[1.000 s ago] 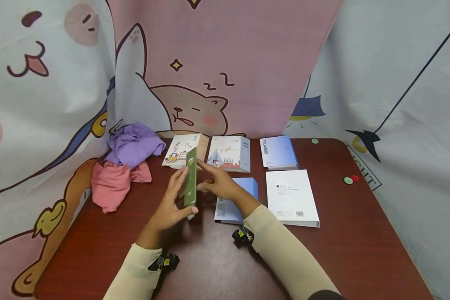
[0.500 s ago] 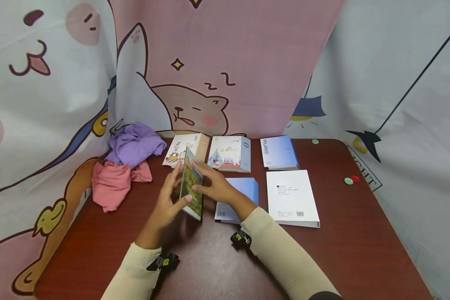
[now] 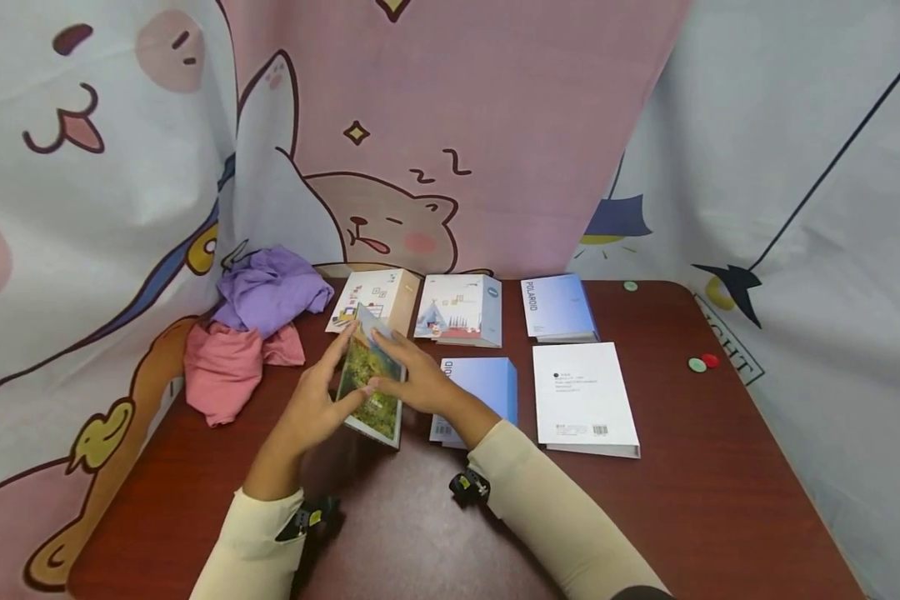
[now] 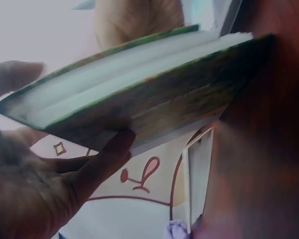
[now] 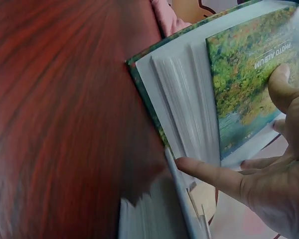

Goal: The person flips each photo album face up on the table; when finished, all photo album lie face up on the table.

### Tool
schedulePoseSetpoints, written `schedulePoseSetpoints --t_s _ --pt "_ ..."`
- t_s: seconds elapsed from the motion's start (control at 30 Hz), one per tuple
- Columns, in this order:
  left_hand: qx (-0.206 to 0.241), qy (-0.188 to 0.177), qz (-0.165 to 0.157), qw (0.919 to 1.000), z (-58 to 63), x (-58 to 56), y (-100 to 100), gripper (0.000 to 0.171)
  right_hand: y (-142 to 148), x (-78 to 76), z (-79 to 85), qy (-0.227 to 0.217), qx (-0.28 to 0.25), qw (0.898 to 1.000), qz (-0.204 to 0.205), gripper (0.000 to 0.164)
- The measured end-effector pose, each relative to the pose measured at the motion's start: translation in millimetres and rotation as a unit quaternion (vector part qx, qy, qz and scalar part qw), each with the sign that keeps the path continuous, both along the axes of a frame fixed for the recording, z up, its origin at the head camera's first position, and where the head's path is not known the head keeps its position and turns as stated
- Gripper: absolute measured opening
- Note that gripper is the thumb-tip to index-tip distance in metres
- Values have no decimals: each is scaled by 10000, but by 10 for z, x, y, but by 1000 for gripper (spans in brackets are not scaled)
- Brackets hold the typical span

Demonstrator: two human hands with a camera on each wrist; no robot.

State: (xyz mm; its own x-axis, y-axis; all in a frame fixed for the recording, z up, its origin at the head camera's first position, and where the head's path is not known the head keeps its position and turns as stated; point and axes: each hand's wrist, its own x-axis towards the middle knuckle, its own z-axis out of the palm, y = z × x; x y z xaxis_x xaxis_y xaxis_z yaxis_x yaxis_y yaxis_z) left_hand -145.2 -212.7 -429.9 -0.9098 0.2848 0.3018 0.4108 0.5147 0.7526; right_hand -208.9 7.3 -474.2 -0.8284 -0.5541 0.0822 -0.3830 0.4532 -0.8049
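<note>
A photo album [image 3: 378,417] with a green landscape cover is held tilted above the table between both hands. My left hand [image 3: 307,417] grips its left side, the thumb lying on the cover. In the left wrist view, that hand [image 4: 45,194] has fingers on both covers, with white page edges between them. From the right, my right hand [image 3: 423,383] holds the upper part. The right wrist view shows this hand's [image 5: 274,194] thumb on the "PHOTO ALBUM" cover and its index finger stretched along the page edges. The album's back is hidden in the head view.
A blue Polaroid album [image 3: 483,387] and a white album [image 3: 585,396] lie right of the hands. Behind are two illustrated albums [image 3: 457,308] and another blue one [image 3: 560,304]. Purple cloth [image 3: 273,287] and pink cloth [image 3: 225,371] sit left. Small discs [image 3: 697,365] lie far right.
The album has turned from its green spine facing the camera to its landscape cover showing, and leans further back. Both hands have shifted slightly left, and the right thumb has come onto the cover.
</note>
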Motion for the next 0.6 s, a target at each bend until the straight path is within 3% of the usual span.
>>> schedulePoseSetpoints --t_s 0.27,0.43,0.6 --pt "-441 -491 -331 9973 29 -16 -235 94 -16 34 -89 -292 48 9995 -109 85" --pt "-644 -702 -276 9951 2 6 -410 90 -20 56 -126 -475 222 9986 -88 91" --pt "-853 -975 -174 9914 -46 -26 -520 86 -69 84 -178 -365 389 9985 -148 92"
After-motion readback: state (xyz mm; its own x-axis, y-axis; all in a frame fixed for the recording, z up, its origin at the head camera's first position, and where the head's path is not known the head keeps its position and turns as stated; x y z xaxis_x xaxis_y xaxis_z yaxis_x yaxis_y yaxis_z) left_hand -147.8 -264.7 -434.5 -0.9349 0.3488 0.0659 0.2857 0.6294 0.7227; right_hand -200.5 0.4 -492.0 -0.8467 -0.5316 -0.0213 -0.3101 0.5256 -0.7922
